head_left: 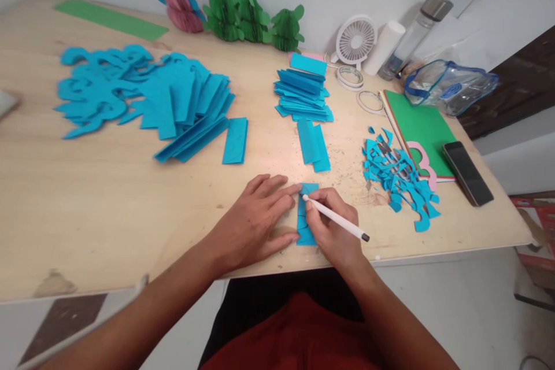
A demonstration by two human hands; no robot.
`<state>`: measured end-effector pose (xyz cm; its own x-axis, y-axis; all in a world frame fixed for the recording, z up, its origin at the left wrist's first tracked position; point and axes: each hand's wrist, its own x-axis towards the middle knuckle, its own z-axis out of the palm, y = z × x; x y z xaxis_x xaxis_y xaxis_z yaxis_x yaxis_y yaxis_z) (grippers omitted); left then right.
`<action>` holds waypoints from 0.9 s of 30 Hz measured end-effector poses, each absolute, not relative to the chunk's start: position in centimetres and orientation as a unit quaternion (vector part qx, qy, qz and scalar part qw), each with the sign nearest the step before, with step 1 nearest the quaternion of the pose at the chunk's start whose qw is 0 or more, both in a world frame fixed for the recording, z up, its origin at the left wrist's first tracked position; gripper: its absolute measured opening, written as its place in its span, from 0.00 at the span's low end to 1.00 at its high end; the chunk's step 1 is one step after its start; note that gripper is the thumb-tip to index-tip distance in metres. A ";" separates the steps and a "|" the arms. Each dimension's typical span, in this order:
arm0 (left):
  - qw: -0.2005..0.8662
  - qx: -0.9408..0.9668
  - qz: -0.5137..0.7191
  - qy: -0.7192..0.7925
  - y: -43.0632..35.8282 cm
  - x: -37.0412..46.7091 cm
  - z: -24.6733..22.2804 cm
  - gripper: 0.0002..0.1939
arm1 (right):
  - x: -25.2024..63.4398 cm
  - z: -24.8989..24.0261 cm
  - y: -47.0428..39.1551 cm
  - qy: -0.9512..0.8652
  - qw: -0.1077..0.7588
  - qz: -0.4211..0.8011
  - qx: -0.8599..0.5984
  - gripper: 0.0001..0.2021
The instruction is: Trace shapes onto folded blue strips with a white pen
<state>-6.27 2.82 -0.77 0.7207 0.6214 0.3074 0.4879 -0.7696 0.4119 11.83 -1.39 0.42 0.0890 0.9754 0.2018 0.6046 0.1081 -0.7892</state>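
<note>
A small blue paper strip lies near the table's front edge, with dark curved lines drawn on it. My right hand grips a white pen, its tip down at the upper part of the strip. My left hand lies flat with fingers spread, the fingertips touching the strip's left edge. Just beyond are two blue folded strips and a stack of blue folded paper. Blue paper scraps are heaped to the right of my right hand.
Cut blue shapes and folded blue pieces spread over the left side. Green paper ornaments and a pink one stand along the wall. A fan, bottle, green sheet and phone are at right.
</note>
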 end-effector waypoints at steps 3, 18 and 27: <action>0.150 0.915 0.219 0.303 2.8 -6.3 -0.8 0.20 | 11.8 0.4 -1.4 -0.635 0.393 0.229 -0.625 0.04; 0.156 0.914 0.224 0.302 2.8 -6.3 -0.8 0.22 | 11.9 0.3 -1.8 -0.643 0.391 0.194 -0.630 0.04; 0.156 0.911 0.228 0.306 2.8 -6.2 -0.7 0.24 | 12.0 0.2 -2.1 -0.638 0.388 0.190 -0.638 0.03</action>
